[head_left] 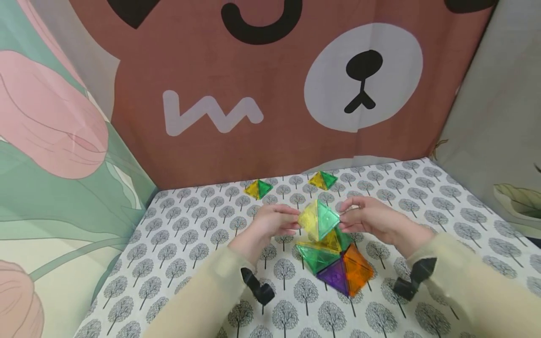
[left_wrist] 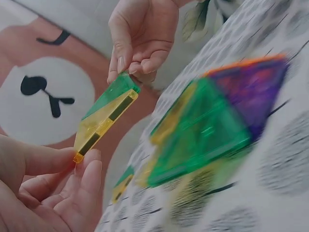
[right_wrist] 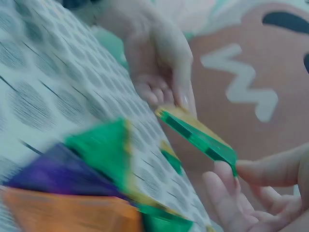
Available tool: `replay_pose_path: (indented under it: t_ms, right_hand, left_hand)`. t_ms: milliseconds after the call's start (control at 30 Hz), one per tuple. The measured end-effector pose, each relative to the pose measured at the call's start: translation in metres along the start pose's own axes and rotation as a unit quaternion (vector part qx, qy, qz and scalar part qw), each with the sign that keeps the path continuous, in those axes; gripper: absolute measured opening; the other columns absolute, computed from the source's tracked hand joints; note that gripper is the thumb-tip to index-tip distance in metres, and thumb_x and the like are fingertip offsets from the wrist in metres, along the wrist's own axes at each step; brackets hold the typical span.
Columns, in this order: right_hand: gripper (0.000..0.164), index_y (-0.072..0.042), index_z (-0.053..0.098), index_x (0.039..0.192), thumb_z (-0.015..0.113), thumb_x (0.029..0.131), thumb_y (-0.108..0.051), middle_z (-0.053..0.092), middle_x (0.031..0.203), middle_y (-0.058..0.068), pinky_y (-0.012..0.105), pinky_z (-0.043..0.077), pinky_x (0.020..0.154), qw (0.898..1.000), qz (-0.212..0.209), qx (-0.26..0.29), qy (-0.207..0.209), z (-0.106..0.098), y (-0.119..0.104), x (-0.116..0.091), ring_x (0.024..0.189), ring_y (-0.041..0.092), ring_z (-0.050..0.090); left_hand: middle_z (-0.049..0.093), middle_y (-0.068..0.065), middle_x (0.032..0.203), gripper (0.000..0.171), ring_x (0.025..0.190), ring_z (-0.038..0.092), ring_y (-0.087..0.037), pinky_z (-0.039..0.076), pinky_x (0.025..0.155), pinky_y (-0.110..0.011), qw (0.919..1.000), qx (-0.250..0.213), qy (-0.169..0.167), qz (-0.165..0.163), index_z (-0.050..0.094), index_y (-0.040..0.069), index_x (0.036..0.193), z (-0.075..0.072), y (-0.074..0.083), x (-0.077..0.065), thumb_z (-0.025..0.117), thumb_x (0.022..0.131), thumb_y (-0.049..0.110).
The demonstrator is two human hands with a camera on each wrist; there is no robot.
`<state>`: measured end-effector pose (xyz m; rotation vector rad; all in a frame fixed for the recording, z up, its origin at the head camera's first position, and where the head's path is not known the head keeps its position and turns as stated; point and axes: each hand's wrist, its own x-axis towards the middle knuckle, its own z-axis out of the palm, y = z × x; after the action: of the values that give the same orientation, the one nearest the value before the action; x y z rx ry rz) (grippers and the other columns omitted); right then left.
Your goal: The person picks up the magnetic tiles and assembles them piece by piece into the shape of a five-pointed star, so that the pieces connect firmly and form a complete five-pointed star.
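Between my two hands, raised above the table, is a joined pair of see-through triangular magnetic tiles. My left hand pinches the corner of the yellow tile between thumb and fingers. On the other side, my right hand pinches the corner of the green tile. Below and slightly nearer sits a group of joined triangular tiles: a green one, a purple one, orange ones, and yellow and green ones at the back, partly covered by the held pair.
Two more yellow-and-green tile pairs lie toward the back, one left and one right. The tree-print cloth covers the table. A bear-print curtain hangs behind it, a flower-print one at the left.
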<state>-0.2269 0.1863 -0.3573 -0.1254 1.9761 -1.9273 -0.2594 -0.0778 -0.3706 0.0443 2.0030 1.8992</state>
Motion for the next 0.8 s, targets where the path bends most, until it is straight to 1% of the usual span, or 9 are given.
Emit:
replay_pose_path:
  t_ms: [100,233,300,400,533,600,700,800]
  right_hand:
    - [0.018,0.005,0.049,0.107,0.061,0.094,0.0,0.062,0.09,0.017,0.04,0.058,0.084,1.0,-0.008,0.014,-0.009,0.01,0.008,-0.023,0.085,0.027,0.069]
    - [0.019,0.005,0.051,0.106,0.062,0.093,-0.001,0.063,0.092,0.019,0.038,0.058,0.083,0.999,-0.01,0.042,-0.021,0.025,0.027,-0.05,0.084,0.026,0.069]
    - [0.018,0.004,0.053,0.107,0.063,0.092,-0.001,0.063,0.092,0.018,0.038,0.058,0.084,0.998,-0.001,0.062,-0.024,0.033,0.039,-0.063,0.084,0.025,0.069]
    - [0.018,0.003,0.056,0.107,0.063,0.091,0.0,0.063,0.094,0.016,0.037,0.057,0.085,0.996,0.017,0.091,-0.02,0.042,0.058,-0.079,0.086,0.024,0.069]
    - [0.018,0.003,0.058,0.109,0.063,0.092,-0.001,0.064,0.095,0.016,0.037,0.057,0.086,0.991,0.048,0.125,-0.008,0.051,0.076,-0.096,0.089,0.025,0.069]
    - [0.017,0.002,0.058,0.11,0.061,0.094,-0.001,0.064,0.096,0.015,0.037,0.057,0.086,0.989,0.058,0.136,-0.011,0.052,0.083,-0.101,0.09,0.025,0.068]
    - [0.016,0.003,0.057,0.111,0.058,0.095,-0.001,0.063,0.096,0.014,0.036,0.057,0.087,0.987,0.064,0.15,-0.019,0.052,0.09,-0.106,0.091,0.025,0.068]
    - [0.015,0.003,0.057,0.111,0.056,0.096,0.0,0.062,0.097,0.013,0.035,0.056,0.087,0.985,0.063,0.157,-0.024,0.051,0.095,-0.107,0.092,0.024,0.068]
  left_hand:
    - [0.072,-0.017,0.088,0.018,0.073,0.071,-0.021,0.06,0.072,-0.033,0.9998,-0.011,-0.017,-0.005,0.072,-0.005,0.106,0.003,-0.01,-0.019,0.068,0.088,-0.004]
    - [0.072,-0.017,0.084,0.018,0.07,0.071,-0.02,0.06,0.07,-0.032,0.9992,-0.02,-0.031,-0.015,0.072,-0.005,0.104,0.006,-0.026,-0.043,0.069,0.087,-0.005]
    - [0.071,-0.017,0.083,0.018,0.068,0.07,-0.019,0.06,0.068,-0.031,0.9987,-0.025,-0.037,-0.024,0.072,-0.005,0.103,0.009,-0.034,-0.054,0.069,0.086,-0.006]
    - [0.071,-0.017,0.081,0.016,0.066,0.07,-0.018,0.06,0.065,-0.03,0.9981,-0.026,-0.044,-0.036,0.073,-0.004,0.101,0.013,-0.045,-0.065,0.069,0.085,-0.006]
    - [0.071,-0.018,0.08,0.015,0.065,0.069,-0.018,0.06,0.063,-0.029,0.9972,-0.028,-0.048,-0.049,0.073,-0.003,0.098,0.021,-0.057,-0.073,0.069,0.085,-0.007]
    - [0.071,-0.018,0.079,0.015,0.064,0.069,-0.018,0.06,0.062,-0.028,0.9967,-0.031,-0.047,-0.057,0.074,-0.003,0.097,0.025,-0.061,-0.074,0.069,0.084,-0.007]
    - [0.071,-0.017,0.078,0.014,0.064,0.068,-0.017,0.06,0.061,-0.028,0.9961,-0.031,-0.046,-0.069,0.074,-0.002,0.096,0.029,-0.066,-0.074,0.069,0.083,-0.007]
    - [0.071,-0.016,0.077,0.014,0.063,0.069,-0.017,0.06,0.06,-0.027,0.9965,-0.017,-0.047,-0.067,0.075,-0.002,0.096,0.032,-0.069,-0.072,0.07,0.084,-0.005]
